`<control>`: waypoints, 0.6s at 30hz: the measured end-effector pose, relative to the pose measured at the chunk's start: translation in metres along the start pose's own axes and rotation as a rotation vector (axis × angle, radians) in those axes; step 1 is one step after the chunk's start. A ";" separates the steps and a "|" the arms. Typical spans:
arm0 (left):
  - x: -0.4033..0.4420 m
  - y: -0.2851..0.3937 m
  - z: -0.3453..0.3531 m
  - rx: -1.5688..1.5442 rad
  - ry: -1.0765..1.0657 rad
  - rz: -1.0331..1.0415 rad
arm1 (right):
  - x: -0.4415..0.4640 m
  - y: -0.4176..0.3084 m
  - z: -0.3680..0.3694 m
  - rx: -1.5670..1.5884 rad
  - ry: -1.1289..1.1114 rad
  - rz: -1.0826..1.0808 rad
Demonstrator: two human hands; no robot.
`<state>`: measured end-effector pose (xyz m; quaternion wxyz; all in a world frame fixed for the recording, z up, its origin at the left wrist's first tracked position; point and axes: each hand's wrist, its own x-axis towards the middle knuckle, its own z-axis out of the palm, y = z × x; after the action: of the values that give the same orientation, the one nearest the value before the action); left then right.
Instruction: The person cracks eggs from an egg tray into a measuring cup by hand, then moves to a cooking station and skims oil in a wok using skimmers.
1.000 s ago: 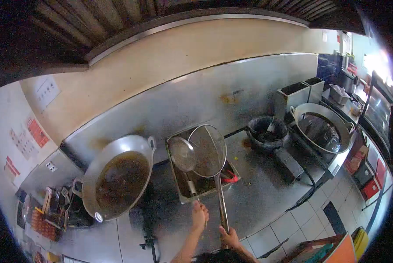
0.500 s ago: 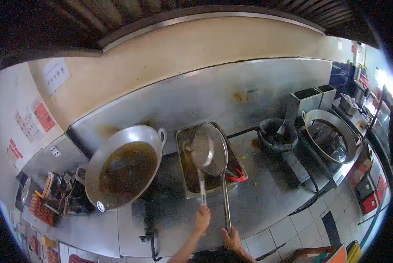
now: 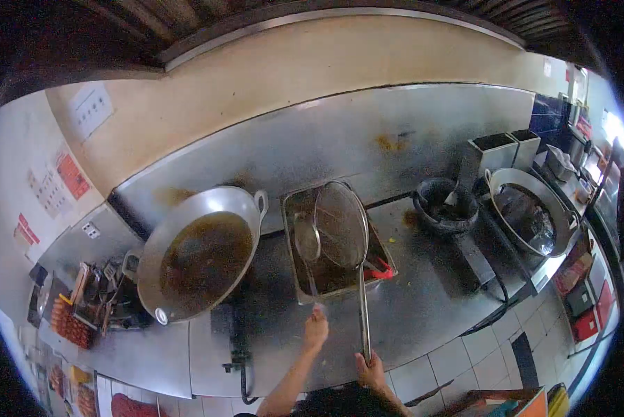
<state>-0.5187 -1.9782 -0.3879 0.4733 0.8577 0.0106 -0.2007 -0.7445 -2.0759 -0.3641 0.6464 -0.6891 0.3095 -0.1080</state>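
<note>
My left hand (image 3: 316, 331) is closed on the handle of a metal ladle (image 3: 307, 238), whose bowl is over the left part of a rectangular metal tray (image 3: 292, 276). Closed around a long metal handle, my right hand (image 3: 371, 370) holds a round mesh strainer (image 3: 342, 226) over the middle of the same tray. The ladle bowl lies just left of the strainer's rim; whether they touch I cannot tell. Dark residue coats the tray's inside. A red-handled utensil (image 3: 381, 271) rests at its right front corner, partly behind the strainer.
A large wok (image 3: 218, 201) with brown liquid stands on the left. Farther right are a dark pan (image 3: 445, 221) with a utensil in it and another wok (image 3: 496, 182) with dark contents. Assorted utensils (image 3: 107, 285) and a stack of eggs (image 3: 70, 326) sit at far left.
The ladle has shifted left, from overlapping the strainer to beside it over the tray. My left hand is slightly farther left. The strainer stays over the tray. The whole view has shifted slightly.
</note>
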 end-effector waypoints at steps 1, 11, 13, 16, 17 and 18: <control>-0.010 0.008 -0.002 -0.051 -0.019 0.001 | -0.001 0.006 0.001 -0.044 0.032 -0.051; 0.001 -0.001 0.006 -0.013 0.105 0.201 | -0.004 -0.008 -0.005 0.158 -0.085 0.108; -0.042 0.032 -0.006 0.125 0.098 0.315 | 0.000 0.003 -0.002 0.044 -0.084 0.127; -0.003 0.015 0.006 0.092 0.032 0.027 | 0.000 0.017 0.001 -0.051 0.005 0.013; -0.013 0.031 -0.001 0.095 0.029 0.031 | 0.001 0.022 0.001 -0.048 0.009 0.012; -0.024 0.048 -0.009 0.008 -0.024 -0.011 | 0.002 0.026 0.001 0.006 -0.008 0.018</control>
<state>-0.5276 -1.9933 -0.3364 0.4690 0.8569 0.0088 -0.2137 -0.7495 -2.0755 -0.3902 0.6506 -0.6847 0.3129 -0.1005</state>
